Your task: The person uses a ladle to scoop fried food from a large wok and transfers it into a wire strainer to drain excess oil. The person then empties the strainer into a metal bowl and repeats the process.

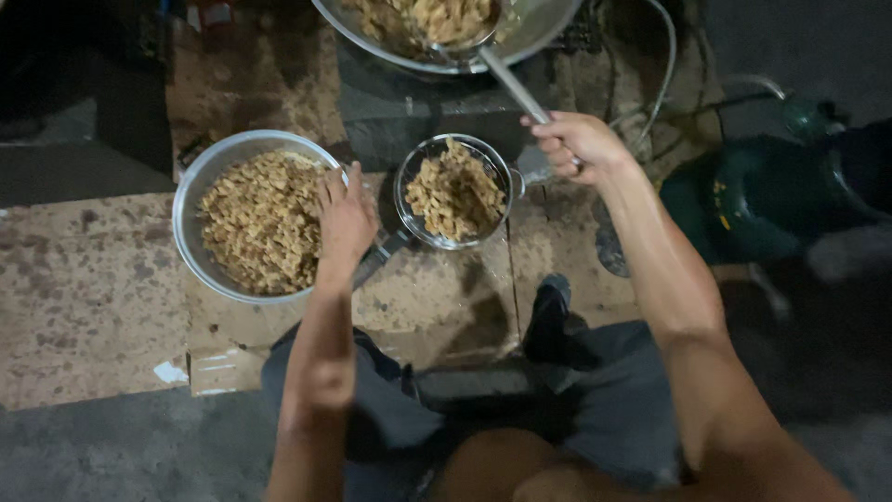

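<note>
Your right hand point(578, 144) is clamped on the ladle handle point(514, 86), its scoop in the wok point(548, 28). Left hand point(344, 216) rests fingers-apart on the metal bowl point(190, 191) rim, beside the filled strainer point(453, 192).

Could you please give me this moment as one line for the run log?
left hand: on bowl rim | right hand: gripping ladle handle | ladle in wok | strainer: full, between hands
</note>
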